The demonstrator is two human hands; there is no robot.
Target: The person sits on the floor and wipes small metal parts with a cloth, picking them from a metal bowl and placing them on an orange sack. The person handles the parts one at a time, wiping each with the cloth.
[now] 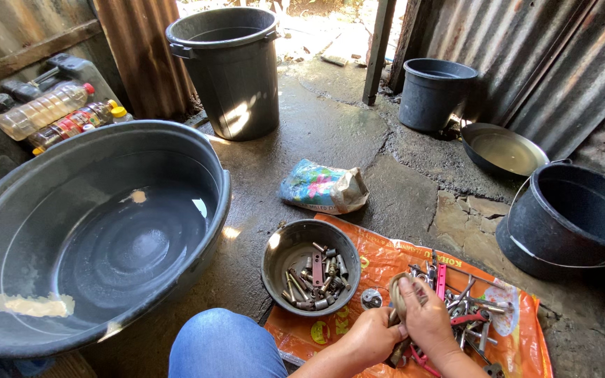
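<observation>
Hands [400,329] clasp tan cord coil [395,294], fingers clenched, over orange printed bag [379,262]; crumpled multicoloured packet [322,186] behind

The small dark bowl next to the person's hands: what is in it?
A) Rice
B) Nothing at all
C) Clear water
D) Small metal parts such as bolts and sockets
D: the small bowl holds a heap of small metal parts, lying dry on its bottom, beside the orange sheet.
</observation>
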